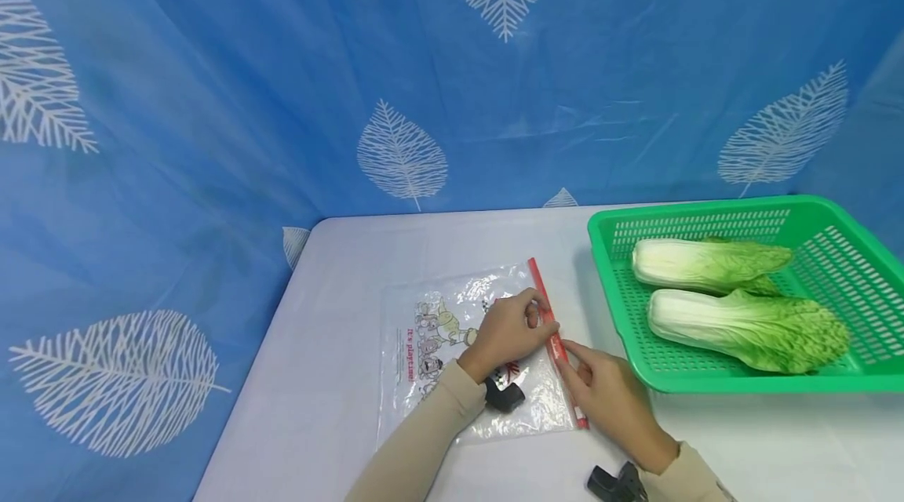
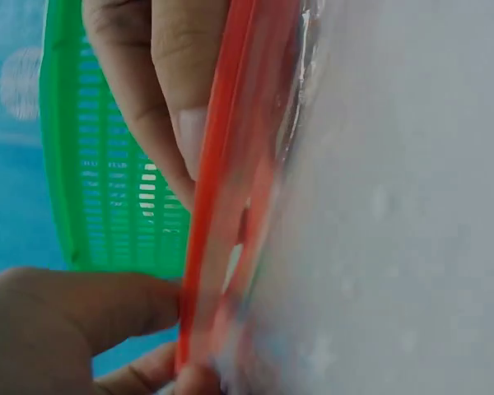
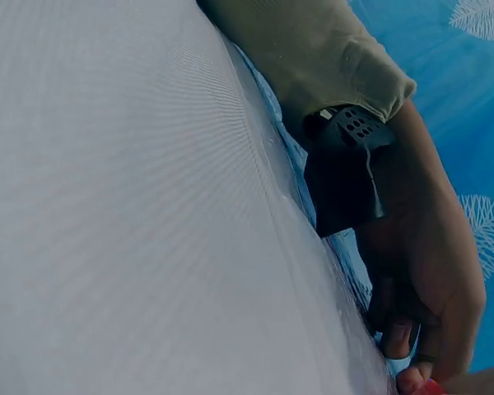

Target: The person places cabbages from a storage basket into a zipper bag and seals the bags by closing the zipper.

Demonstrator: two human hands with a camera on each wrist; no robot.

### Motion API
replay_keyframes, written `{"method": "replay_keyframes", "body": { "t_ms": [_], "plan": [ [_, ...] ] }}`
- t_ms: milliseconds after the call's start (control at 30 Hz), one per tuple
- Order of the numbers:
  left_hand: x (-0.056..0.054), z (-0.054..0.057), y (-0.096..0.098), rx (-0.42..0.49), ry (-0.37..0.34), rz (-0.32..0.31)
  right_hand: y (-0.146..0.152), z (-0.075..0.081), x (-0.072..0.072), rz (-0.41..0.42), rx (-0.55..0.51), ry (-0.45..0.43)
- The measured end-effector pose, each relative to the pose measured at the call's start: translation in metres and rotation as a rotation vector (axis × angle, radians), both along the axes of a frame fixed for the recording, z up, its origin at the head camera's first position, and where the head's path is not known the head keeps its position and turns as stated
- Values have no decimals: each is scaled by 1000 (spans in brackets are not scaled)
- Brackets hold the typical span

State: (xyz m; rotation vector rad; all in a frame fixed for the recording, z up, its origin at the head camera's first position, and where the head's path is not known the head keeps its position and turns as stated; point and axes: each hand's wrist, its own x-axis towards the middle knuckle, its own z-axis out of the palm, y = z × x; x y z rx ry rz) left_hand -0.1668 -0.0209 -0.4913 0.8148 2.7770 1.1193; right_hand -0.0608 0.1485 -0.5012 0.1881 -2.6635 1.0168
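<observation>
A clear plastic zip bag (image 1: 480,416) with cartoon animals and red lettering lies flat on the white table, its red zip strip (image 1: 539,282) along the right side. My left hand (image 1: 510,329) reaches across the bag and pinches the strip near its middle, thumb and finger on either side in the left wrist view. Just below it, my right hand (image 1: 610,396) holds the same strip by its outer edge with thumb and finger. A small gap (image 2: 235,263) shows between the red layers. The right wrist view shows mostly my left hand (image 3: 432,247) and bag film.
To the right stands a green plastic basket (image 1: 600,267) with two napa cabbages, one behind (image 1: 695,263) and one in front (image 1: 741,329). A blue curtain (image 1: 282,55) with white leaf prints hangs behind and left of the table (image 1: 318,376).
</observation>
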Motion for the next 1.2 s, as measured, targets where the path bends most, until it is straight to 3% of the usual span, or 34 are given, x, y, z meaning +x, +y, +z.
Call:
{"method": "replay_keyframes", "body": {
  "t_ms": [100,267,500,633,800,967,1200],
  "plan": [
    [-3,-5,-6,95,-63,-6,0,-1,-2,28,-18,45],
    [-4,-11,-16,269,-239,-22,1,-4,-3,47,-67,80],
    [-1,-11,-22,501,-430,-147,3,-5,-3,38,-362,-152],
    [3,-8,-26,564,-526,-234,4,-5,-4,82,-485,-179],
    [6,-3,-31,567,-524,-280,5,-6,-3,153,-568,-150],
    [9,4,-44,599,-472,-257,5,-6,-3,174,-615,-172],
    [17,17,-59,602,-474,-244,6,-5,-2,182,-630,-190]
  ]
}}
